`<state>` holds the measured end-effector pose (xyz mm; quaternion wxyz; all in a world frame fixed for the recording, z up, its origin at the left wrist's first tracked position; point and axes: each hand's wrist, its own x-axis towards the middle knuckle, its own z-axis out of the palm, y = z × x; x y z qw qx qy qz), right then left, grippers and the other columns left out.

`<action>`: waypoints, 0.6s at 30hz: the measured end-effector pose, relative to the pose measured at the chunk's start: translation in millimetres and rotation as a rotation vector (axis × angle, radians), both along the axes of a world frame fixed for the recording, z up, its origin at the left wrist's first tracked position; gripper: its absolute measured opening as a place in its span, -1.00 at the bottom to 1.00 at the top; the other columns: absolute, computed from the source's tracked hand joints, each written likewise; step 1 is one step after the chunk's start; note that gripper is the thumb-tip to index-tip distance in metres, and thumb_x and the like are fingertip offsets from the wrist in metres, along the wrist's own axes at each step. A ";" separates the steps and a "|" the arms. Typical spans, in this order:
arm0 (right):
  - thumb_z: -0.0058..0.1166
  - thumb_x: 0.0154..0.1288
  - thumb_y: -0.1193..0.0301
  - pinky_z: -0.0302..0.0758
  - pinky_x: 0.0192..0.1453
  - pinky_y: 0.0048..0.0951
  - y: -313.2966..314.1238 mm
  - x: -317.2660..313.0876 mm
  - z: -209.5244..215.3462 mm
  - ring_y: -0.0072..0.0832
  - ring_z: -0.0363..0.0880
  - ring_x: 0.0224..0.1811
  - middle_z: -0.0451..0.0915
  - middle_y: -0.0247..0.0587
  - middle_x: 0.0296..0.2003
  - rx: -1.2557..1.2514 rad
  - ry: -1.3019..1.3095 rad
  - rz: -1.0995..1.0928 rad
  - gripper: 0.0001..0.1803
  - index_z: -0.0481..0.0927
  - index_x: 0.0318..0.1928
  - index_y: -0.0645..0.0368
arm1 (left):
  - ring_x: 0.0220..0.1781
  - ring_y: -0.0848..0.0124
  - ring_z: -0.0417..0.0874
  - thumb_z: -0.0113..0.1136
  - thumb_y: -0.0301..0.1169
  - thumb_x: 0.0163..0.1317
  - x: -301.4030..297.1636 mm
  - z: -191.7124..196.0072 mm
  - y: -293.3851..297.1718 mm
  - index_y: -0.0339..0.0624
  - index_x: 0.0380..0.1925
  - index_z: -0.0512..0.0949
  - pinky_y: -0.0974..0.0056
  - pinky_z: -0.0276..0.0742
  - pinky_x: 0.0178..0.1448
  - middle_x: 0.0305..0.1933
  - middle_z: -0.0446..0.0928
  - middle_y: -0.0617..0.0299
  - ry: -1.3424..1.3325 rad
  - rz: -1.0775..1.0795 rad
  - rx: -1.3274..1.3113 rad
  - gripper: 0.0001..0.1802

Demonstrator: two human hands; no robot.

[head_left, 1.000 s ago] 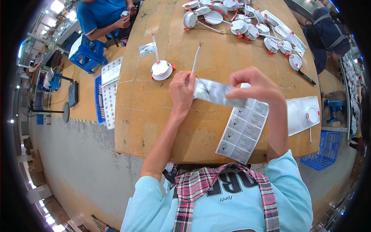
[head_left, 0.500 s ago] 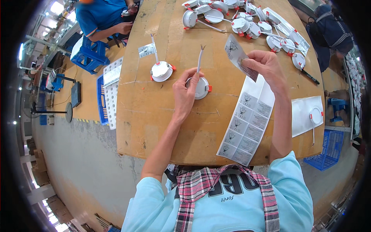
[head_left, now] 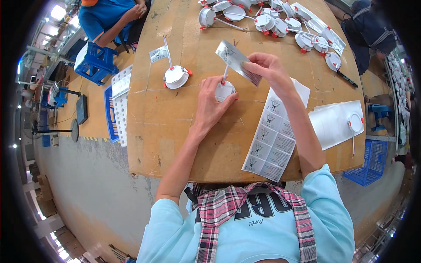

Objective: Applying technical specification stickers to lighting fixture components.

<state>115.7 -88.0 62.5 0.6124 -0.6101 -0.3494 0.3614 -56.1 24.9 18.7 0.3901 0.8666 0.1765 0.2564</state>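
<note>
My left hand (head_left: 211, 103) grips a round white downlight (head_left: 225, 91) by its sides on the table, thumb at its near edge. The light's white cable (head_left: 226, 72) stands up from it. Between thumb and fingers of my right hand (head_left: 266, 70) is a silver printed label (head_left: 238, 61), held up against that cable and partly covering it. Under my right forearm lies a sheet of silver labels (head_left: 272, 133). To the left of my hands sits another downlight (head_left: 176, 77), with a label (head_left: 158, 54) wrapped as a flag on its upright cable.
A pile of white downlights (head_left: 267, 19) covers the far right of the table (head_left: 171, 144). A black marker (head_left: 347, 79) lies by the right edge. White sheets (head_left: 326, 127) carry one downlight (head_left: 355, 122). A person in blue (head_left: 107, 22) sits at the far left.
My right hand has brought the label leftward to the cable. My left hand has let go of the cable and now holds the downlight's body.
</note>
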 end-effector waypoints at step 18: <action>0.25 0.19 0.35 0.35 -0.32 -0.65 82.0 -46.3 70.2 -0.72 0.48 -0.43 0.60 -0.41 -0.42 0.561 0.249 -0.166 -0.76 0.65 -0.23 0.28 | 0.04 0.14 0.42 0.41 -0.20 -0.03 7.5 -11.2 -41.8 -0.30 -0.13 0.51 0.10 0.32 0.16 -0.12 0.51 0.06 -0.064 -0.217 0.049 -0.48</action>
